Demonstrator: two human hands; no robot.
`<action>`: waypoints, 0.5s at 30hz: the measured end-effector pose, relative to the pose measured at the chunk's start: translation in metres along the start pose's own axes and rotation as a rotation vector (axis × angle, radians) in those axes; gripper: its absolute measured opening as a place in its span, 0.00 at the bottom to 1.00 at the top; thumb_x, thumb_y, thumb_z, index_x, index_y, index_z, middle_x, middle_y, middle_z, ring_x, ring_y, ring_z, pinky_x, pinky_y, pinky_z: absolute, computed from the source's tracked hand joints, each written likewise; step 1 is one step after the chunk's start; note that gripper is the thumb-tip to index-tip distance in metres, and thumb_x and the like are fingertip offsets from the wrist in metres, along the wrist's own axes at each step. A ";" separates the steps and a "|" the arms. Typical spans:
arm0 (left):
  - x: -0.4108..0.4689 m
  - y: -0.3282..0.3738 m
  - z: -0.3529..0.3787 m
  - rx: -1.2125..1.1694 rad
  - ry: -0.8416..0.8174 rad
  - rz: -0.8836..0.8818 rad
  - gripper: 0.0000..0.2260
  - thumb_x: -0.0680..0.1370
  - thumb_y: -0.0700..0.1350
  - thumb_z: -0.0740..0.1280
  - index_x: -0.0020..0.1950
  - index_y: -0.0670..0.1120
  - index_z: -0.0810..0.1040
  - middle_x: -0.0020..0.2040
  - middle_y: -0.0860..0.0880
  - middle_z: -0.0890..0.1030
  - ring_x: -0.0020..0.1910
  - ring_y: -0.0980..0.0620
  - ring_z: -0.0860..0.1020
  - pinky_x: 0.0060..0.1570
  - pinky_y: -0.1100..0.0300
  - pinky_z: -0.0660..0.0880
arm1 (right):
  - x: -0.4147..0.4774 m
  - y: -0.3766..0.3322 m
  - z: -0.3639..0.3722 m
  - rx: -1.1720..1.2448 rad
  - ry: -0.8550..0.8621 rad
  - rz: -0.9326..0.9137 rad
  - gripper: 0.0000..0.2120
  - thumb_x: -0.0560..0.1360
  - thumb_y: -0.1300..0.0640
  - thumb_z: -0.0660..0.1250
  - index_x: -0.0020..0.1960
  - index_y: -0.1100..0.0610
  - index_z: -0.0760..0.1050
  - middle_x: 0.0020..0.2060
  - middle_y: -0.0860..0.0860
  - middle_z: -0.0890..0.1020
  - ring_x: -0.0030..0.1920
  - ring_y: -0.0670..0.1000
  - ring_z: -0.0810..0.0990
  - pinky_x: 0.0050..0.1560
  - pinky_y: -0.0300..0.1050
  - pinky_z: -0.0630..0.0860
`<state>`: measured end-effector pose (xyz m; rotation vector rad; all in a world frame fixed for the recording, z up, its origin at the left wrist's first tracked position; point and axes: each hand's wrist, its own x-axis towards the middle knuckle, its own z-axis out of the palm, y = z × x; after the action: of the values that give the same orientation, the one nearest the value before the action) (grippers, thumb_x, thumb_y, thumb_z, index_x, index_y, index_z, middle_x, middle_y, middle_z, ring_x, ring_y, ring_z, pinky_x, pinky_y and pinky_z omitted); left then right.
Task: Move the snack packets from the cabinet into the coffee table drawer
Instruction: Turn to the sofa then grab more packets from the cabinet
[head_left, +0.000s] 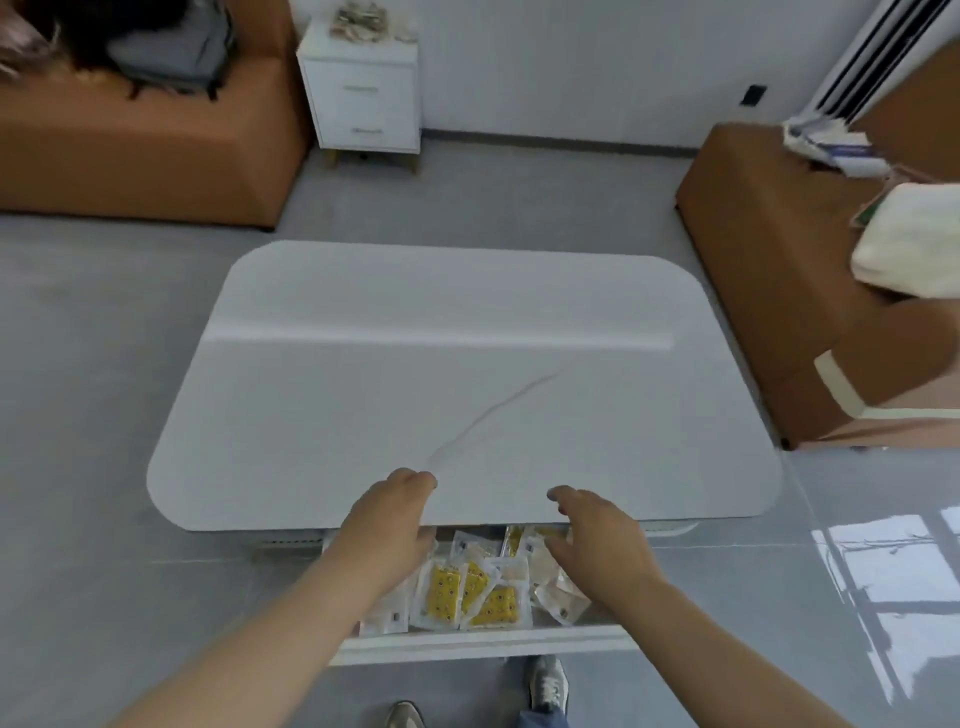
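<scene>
Left hand (387, 519) and right hand (597, 535) hover relaxed, empty, above yellow plastic snack packets (493, 605) in white pulled-out drawer (478, 643), bottom centre.

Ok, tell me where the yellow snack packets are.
Head view, bottom centre: the yellow snack packets lie in the open drawer under the near edge of the coffee table, between the left hand and right hand.

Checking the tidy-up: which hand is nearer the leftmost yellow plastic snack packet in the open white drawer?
Left. The left hand is just up-left of the yellow packet; the right hand is farther right, over pale packets.
</scene>
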<state>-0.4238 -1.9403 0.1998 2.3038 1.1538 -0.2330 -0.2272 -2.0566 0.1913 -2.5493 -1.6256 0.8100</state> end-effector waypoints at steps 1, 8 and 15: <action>-0.005 0.012 -0.024 0.001 0.034 0.041 0.19 0.79 0.46 0.62 0.69 0.47 0.66 0.65 0.49 0.70 0.60 0.51 0.72 0.58 0.59 0.71 | -0.011 -0.004 -0.024 0.019 0.052 -0.002 0.23 0.78 0.51 0.62 0.71 0.49 0.63 0.63 0.47 0.75 0.62 0.48 0.74 0.57 0.41 0.72; -0.038 0.123 -0.166 0.012 0.231 0.302 0.22 0.79 0.49 0.62 0.72 0.51 0.63 0.70 0.53 0.67 0.66 0.53 0.69 0.63 0.63 0.65 | -0.095 0.000 -0.187 0.048 0.396 -0.050 0.22 0.77 0.46 0.63 0.70 0.46 0.66 0.62 0.43 0.75 0.60 0.44 0.74 0.58 0.38 0.71; -0.075 0.282 -0.234 0.025 0.414 0.560 0.21 0.78 0.51 0.63 0.71 0.54 0.64 0.69 0.58 0.67 0.66 0.55 0.68 0.59 0.65 0.64 | -0.199 0.070 -0.318 0.069 0.663 -0.029 0.20 0.74 0.46 0.68 0.64 0.46 0.72 0.55 0.40 0.78 0.53 0.40 0.76 0.56 0.40 0.76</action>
<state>-0.2698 -2.0002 0.5352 2.6616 0.6272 0.4571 -0.0973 -2.1749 0.5297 -2.3581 -1.3706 -0.0089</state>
